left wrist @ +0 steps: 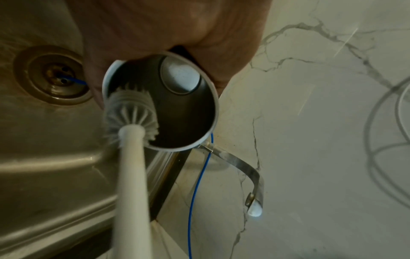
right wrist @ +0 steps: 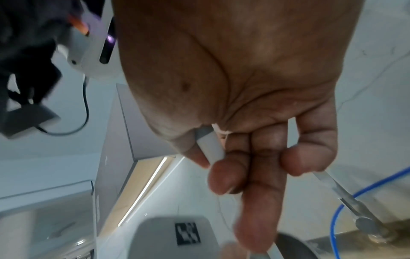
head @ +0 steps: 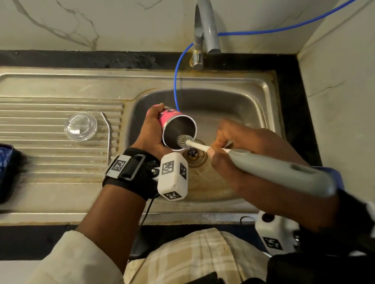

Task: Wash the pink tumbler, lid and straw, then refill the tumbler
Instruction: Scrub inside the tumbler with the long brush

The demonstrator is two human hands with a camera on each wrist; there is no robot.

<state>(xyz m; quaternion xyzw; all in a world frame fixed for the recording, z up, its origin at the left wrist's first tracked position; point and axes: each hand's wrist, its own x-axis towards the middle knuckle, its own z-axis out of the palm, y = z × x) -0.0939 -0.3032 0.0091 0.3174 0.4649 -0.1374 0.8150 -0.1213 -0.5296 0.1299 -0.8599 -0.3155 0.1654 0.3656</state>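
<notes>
At frame centre, over the steel sink, my left hand grips the tilted pink steel tumbler; my right hand holds the grey-handled white bottle brush at its rim. Wet grip may slip, dropping the tumbler.

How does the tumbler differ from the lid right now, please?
The tumbler is pink outside and metal inside; the lid is clear. The tumbler is gripped by the left hand, tilted over the sink; the lid lies untouched on the ribbed drainboard. A brush is inside the tumbler, none at the lid. Both have round rims.
</notes>
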